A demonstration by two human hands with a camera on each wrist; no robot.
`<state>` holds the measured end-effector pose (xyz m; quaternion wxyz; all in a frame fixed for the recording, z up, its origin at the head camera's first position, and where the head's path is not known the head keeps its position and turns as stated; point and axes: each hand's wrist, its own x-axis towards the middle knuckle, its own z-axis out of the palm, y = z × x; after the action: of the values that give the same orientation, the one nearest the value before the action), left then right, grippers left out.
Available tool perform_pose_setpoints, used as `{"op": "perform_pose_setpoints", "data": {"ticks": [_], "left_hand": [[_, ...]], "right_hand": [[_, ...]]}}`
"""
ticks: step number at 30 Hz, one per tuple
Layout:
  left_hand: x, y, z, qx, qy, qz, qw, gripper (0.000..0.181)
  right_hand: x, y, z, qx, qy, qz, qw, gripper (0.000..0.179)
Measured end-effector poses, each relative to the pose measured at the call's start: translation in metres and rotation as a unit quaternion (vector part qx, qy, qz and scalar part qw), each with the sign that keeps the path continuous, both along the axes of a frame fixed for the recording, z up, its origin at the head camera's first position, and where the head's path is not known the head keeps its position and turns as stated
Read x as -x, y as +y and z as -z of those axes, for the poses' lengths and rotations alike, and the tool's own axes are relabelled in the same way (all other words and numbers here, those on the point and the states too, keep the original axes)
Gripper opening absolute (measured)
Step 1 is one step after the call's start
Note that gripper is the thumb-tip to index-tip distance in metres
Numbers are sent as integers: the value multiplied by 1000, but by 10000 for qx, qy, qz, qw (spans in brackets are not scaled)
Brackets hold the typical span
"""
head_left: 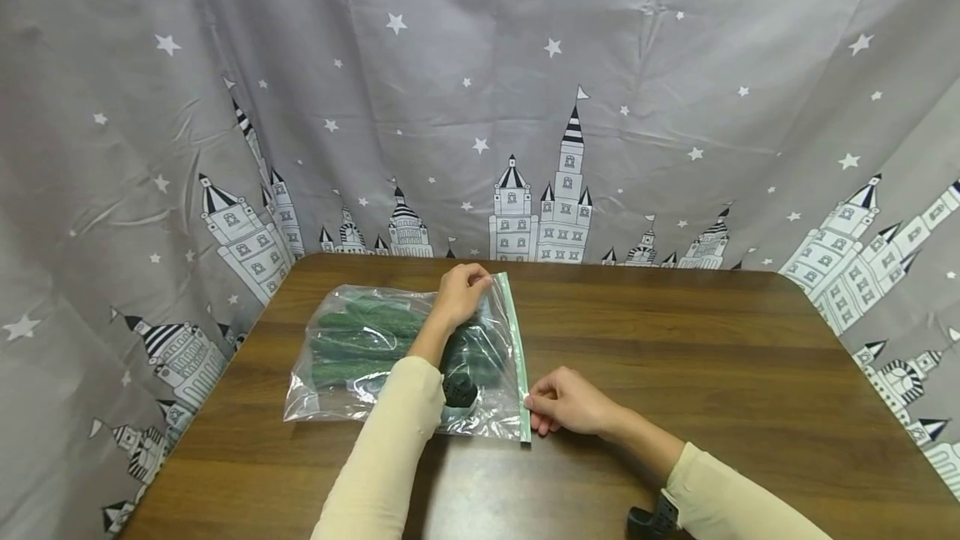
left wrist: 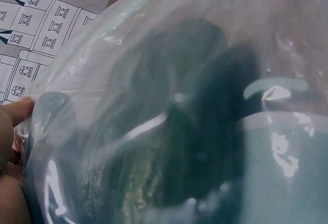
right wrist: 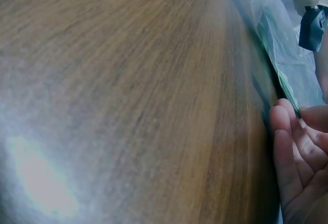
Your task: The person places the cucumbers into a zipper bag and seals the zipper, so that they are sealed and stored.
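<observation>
A clear zip bag (head_left: 300, 394) lies on the table with several dark green cucumbers (head_left: 367, 319) inside, and its pale green zip strip (head_left: 516, 332) runs along the right edge. At the far end of that edge, my left hand (head_left: 459, 294) pinches the bag near the strip. The left wrist view shows the cucumbers (left wrist: 189, 55) close up through the shiny plastic, with fingertips at its left edge. My right hand (head_left: 570, 402) pinches the near part of the strip between thumb and fingers, which the right wrist view shows at the strip's tip (right wrist: 294, 103).
Under the bag is a brown wooden table (head_left: 675, 340) with rounded far corners. A grey curtain (head_left: 450, 107) printed with castles and stars hangs behind and around it. Black wrist camera mounts (head_left: 652, 519) sit at both sleeves; the left one is over the bag.
</observation>
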<state>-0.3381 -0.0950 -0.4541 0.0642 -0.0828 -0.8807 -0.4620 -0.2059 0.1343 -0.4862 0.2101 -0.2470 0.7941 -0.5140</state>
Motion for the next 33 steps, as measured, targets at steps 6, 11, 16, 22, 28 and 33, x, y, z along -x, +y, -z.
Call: {"op": "perform_pose_setpoints", "data": {"ticks": [6,11,16,22,28,33], "left_hand": [[0,0,1,-6,43,-10,10000,11],[0,0,1,7,18,-10,10000,12],[-1,1,0,8,-20,3,10000,13],[2,3,-1,60,-150,20,9999,13],[2,0,-4,-15,-233,59,9997,14],[2,-1,-5,-40,-244,108,9996,14]], "right_hand": [[-5,0,-2,32,-47,12,10000,20],[-6,1,0,-26,-52,-7,10000,20],[-8,2,1,-139,6,-47,9999,20],[-12,2,0,-129,-56,-30,9999,20],[-15,0,-1,-178,-139,-69,9997,22],[-18,0,-1,-170,-156,-127,9997,22]]}}
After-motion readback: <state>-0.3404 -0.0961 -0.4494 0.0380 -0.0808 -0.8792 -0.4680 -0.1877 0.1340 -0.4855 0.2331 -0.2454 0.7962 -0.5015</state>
